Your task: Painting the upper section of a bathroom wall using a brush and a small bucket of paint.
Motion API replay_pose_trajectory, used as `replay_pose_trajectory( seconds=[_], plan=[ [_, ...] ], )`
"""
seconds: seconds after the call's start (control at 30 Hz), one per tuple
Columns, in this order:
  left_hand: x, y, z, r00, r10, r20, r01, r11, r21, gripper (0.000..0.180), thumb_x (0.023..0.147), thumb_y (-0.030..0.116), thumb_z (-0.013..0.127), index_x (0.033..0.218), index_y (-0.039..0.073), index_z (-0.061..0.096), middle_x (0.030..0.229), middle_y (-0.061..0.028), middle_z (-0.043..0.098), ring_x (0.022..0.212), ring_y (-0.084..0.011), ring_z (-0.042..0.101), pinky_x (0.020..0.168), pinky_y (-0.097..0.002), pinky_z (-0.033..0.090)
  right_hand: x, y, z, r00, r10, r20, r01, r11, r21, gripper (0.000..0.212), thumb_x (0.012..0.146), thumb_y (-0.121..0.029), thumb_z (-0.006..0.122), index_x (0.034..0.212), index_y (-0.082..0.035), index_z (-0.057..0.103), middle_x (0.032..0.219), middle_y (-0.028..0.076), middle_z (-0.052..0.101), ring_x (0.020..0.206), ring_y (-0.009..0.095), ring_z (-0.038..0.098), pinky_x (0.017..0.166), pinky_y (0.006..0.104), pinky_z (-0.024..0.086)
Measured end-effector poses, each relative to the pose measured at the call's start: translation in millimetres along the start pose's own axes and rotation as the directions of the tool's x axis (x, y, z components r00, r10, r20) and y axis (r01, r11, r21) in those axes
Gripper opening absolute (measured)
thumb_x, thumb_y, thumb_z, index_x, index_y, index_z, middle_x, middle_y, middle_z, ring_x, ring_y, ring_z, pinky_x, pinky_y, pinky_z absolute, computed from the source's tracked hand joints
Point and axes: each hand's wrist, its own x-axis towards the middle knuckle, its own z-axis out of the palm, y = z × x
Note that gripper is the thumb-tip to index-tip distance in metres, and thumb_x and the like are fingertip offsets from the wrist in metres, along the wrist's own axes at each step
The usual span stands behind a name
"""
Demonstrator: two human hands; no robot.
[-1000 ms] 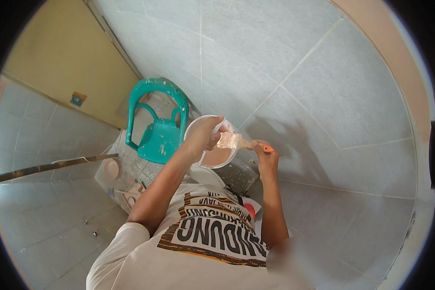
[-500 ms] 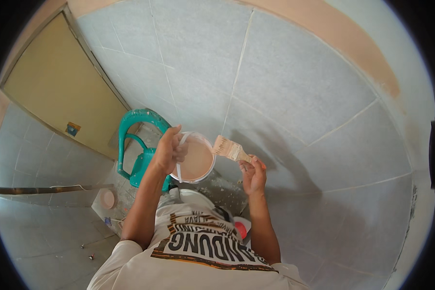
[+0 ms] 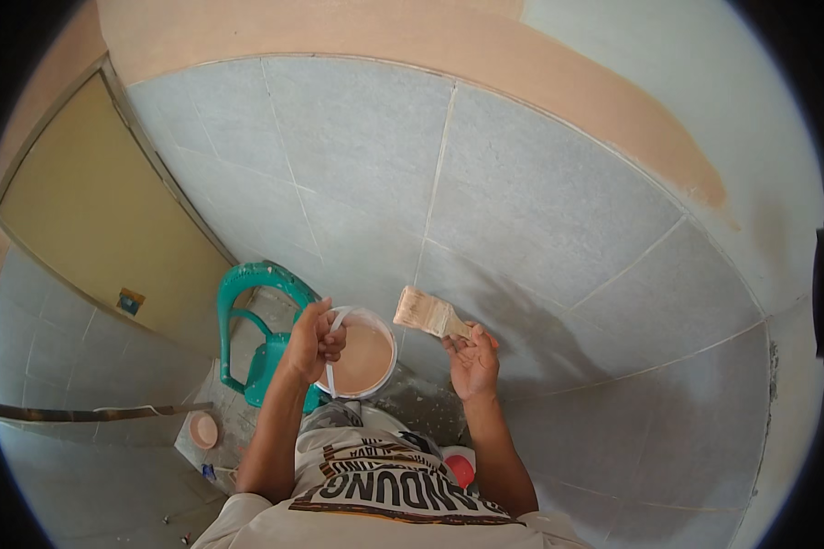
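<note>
My left hand (image 3: 314, 343) is closed round the white handle of a paint bucket (image 3: 364, 359), which hangs to the right of that hand. Peach-coloured paint fills part of the bucket. In my right hand (image 3: 474, 362) is a wide paintbrush (image 3: 428, 313), gripped by its handle between thumb and fingers. Its bristles are coated in peach paint and point left, above and to the right of the bucket's rim. The brush is apart from both the bucket and the wall.
Ahead rises a grey tiled wall (image 3: 357, 165), with a band of peach paint (image 3: 357, 35) above it. A green plastic chair (image 3: 264, 274) stands beyond my left hand. At left are a yellowish door (image 3: 101, 210), a horizontal pole (image 3: 92, 414) and a small pink-rimmed container (image 3: 203, 430).
My view has tilted upward, so more of the painted wall shows and the hands appear lower. The brush has turned slightly, its bristles staying near the bucket. Both grips are unchanged.
</note>
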Motion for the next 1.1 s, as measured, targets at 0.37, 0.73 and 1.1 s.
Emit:
replay_pose_trajectory(
  seconds=[0.37, 0.73, 1.1],
  plan=[
    [23, 5, -33, 1.000, 0.014, -0.017, -0.014, 1.000, 0.009, 0.045, 0.089, 0.054, 0.045, 0.085, 0.010, 0.054, 0.054, 0.0063, 0.038, 0.044, -0.0063, 0.031, 0.042, -0.0243, 0.021, -6, -39, 44, 0.974, -0.202, 0.102, 0.198, 0.979, 0.046, 0.016, 0.091, -0.026, 0.061, 0.097, -0.011, 0.061, 0.099, 0.004, 0.063, 0.096, 0.020, 0.057, 0.095, 0.0420, 0.038],
    [101, -46, -110, 0.990, -0.101, -0.100, 0.081, 0.979, -0.189, 0.044, 0.084, 0.054, 0.050, 0.073, 0.011, 0.049, 0.052, 0.0010, 0.044, 0.041, -0.0124, 0.040, 0.037, -0.0282, 0.030, -7, -271, 274, 0.335, -0.884, 0.326, 0.942, 0.321, -0.099, 0.023, 0.095, -0.021, 0.055, 0.104, 0.000, 0.058, 0.102, 0.011, 0.062, 0.088, 0.030, 0.067, 0.068, 0.0414, 0.059],
    [64, -13, -60, 0.974, -0.067, -0.217, 0.027, 0.984, -0.178, 0.041, 0.087, 0.050, 0.056, 0.076, 0.010, 0.049, 0.050, 0.0041, 0.033, 0.039, -0.0090, 0.028, 0.037, -0.0263, 0.021, -22, -497, 587, -0.277, -0.849, 0.451, 0.952, -0.306, 0.008, 0.028, 0.085, -0.015, 0.066, 0.103, 0.006, 0.059, 0.092, 0.014, 0.068, 0.080, 0.023, 0.069, 0.079, 0.0364, 0.059]
  ],
)
